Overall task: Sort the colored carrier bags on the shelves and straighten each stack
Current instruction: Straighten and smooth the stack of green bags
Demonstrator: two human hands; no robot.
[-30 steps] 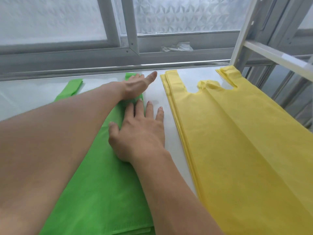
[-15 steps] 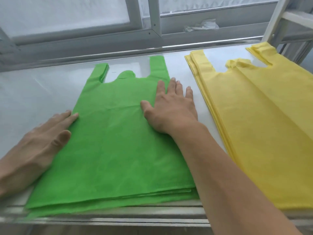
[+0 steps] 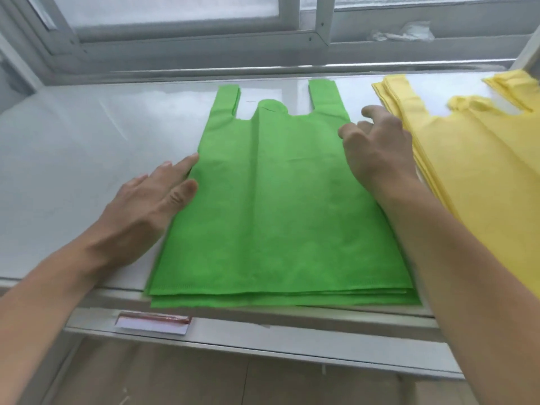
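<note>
Because the green stack (image 3: 274, 200) lies at the shelf's (image 3: 73, 159) front edge with lower bags peeking out, the left hand (image 3: 146, 209) lies flat-fingered against its left side while the right hand (image 3: 377, 150), fingers loosely curled and holding nothing, hovers at its right side beside the yellow stack (image 3: 479, 176), apparently to square it.

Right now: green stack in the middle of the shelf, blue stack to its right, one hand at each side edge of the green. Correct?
One thing is off: the stack to the right is yellow, not blue, as the head view shows. The rest holds: the green stack lies mid-shelf, with the left hand at its left edge and the right hand at its right edge.
</note>
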